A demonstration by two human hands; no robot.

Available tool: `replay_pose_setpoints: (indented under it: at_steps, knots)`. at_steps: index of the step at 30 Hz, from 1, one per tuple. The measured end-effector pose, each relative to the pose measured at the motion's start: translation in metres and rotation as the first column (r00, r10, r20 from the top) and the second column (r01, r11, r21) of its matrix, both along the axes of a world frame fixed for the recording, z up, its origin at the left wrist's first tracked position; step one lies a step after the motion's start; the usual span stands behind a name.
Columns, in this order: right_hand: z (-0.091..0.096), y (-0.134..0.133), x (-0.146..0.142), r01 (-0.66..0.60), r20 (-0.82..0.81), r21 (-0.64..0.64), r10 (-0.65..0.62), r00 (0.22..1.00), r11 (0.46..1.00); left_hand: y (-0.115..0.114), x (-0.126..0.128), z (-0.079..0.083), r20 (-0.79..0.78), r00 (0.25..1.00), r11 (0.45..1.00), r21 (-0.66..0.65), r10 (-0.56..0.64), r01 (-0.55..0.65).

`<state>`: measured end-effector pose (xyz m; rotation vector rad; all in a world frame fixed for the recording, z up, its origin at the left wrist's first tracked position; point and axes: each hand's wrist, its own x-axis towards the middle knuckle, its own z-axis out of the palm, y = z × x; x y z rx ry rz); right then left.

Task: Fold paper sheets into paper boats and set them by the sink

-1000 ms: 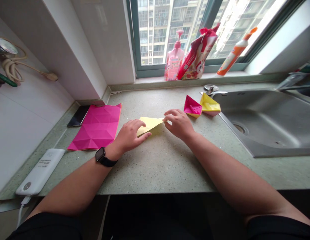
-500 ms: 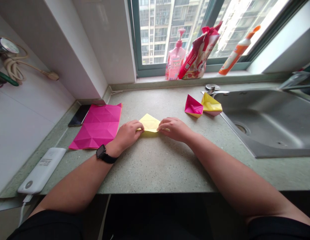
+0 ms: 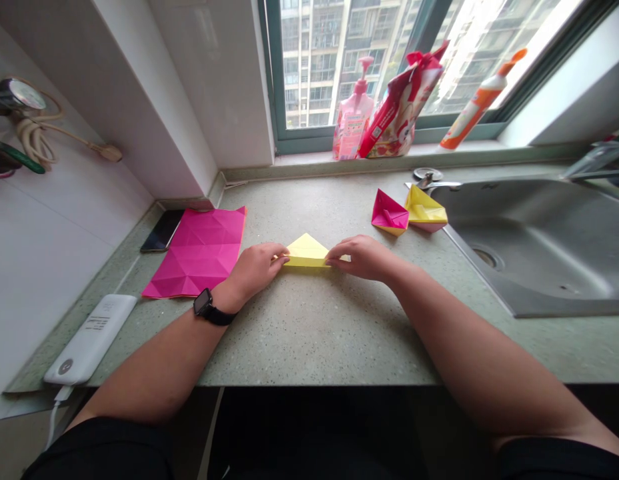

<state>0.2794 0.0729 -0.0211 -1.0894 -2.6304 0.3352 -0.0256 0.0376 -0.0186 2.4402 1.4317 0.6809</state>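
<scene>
A yellow paper triangle (image 3: 305,254) lies folded on the speckled green countertop (image 3: 319,333), its point away from me. My left hand (image 3: 254,270) pinches its left end, and my right hand (image 3: 362,259) pinches its right end. The paper's ends are hidden under my fingers. A black watch (image 3: 204,305) sits on my left wrist. Beyond my right hand stand a folded pink paper boat (image 3: 389,213) and a folded yellow paper boat (image 3: 426,209). To my left lies a creased magenta paper sheet (image 3: 196,252).
A steel sink (image 3: 534,250) and its tap base (image 3: 426,177) lie at right. A phone (image 3: 162,231) and white power bank (image 3: 90,339) lie at left. A pink soap bottle (image 3: 354,110), red snack bag (image 3: 402,103) and orange tube (image 3: 476,100) stand on the window sill.
The yellow paper has gone from a slanted, loose shape to a level triangle. My hands have moved to its two ends, and the view has shifted slightly.
</scene>
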Motion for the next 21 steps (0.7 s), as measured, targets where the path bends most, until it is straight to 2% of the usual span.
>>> replay_pose_setpoints:
  at_steps: [8,15,21]
  knots:
    - [-0.003,0.002,0.0,0.08,0.019,-0.009,-0.08,0.997,0.997,0.0,0.001,0.0,0.053,0.997,0.997,-0.068,0.052,-0.048]
    - [-0.01,0.006,0.002,0.157,0.01,0.022,-0.158,0.987,0.987,0.006,-0.004,-0.004,0.019,0.997,0.995,-0.061,0.081,-0.08]
    - [-0.014,0.008,0.004,0.17,0.0,0.045,-0.17,0.985,0.984,0.009,-0.007,-0.008,-0.006,0.997,0.996,-0.045,0.07,-0.071]
